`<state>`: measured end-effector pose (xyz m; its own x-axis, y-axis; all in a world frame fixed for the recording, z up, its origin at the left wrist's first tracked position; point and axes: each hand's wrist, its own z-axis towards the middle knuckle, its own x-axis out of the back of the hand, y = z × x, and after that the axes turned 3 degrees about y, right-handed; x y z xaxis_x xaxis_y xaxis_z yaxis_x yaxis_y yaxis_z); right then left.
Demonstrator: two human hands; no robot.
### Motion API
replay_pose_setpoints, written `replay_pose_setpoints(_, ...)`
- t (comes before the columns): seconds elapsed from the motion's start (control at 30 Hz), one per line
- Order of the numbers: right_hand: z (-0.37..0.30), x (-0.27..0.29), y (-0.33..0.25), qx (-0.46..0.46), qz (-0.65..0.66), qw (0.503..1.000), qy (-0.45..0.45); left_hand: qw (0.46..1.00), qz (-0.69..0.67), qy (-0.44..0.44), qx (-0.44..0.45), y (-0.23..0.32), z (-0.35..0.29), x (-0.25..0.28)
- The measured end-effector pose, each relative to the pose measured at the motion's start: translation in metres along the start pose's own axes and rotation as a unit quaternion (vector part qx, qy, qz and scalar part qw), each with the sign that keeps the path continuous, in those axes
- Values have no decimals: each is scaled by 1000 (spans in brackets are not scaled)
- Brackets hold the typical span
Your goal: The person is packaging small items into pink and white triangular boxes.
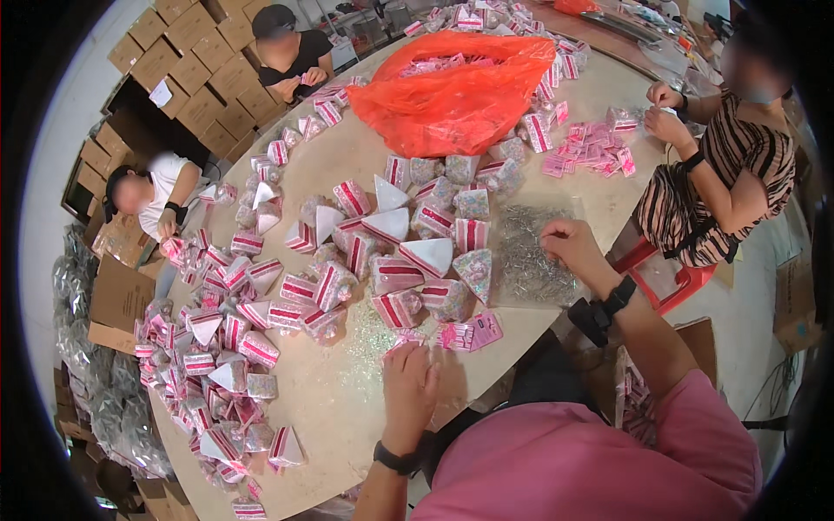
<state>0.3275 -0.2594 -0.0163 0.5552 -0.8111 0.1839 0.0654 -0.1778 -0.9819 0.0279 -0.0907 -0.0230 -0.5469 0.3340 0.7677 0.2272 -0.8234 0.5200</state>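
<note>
My left hand [410, 386] is at the near edge of the table, its fingers closed on a small pink printed card [405, 339]. Beside it lie several more pink cards [471, 333], fanned out on the tabletop. Fingertips pinched together, my right hand [569, 247] hovers over the right part of a flat clear tray or bag [532, 293] of small metal pieces, perhaps pins. Whatever is between those fingertips is too small to make out. Ahead of my hands stand many cake-slice-shaped pieces [400, 273], pink and white with glittery sides.
A large pile of cake slices [230, 339] covers the table's left side. At the back is an open red plastic bag [452, 104], with a heap of pink cards [591, 149] to its right. Three people work around the table. Cardboard boxes [204, 69] are stacked behind.
</note>
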Motion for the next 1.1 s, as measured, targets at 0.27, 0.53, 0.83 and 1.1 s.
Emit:
replay_pose_setpoints(0.27, -3, -2, 1, -118, 276, 954, 17, 999, -40, -26, 25, 10, -1, -2)
replay_pose_setpoints(0.53, -2, -1, 15, -80, 81, 993, 31, 996, -64, -47, 27, 16, 1, -3)
replay_pose_setpoints(0.83, -9, -3, 6, -80, 150, 985, 2, 988, -148, -37, 28, 33, 27, -8)
replay_pose_setpoints(1.1, -15, -12, -12, -65, 204, 976, -31, 924, -366, -33, 108, 64, 115, -71)
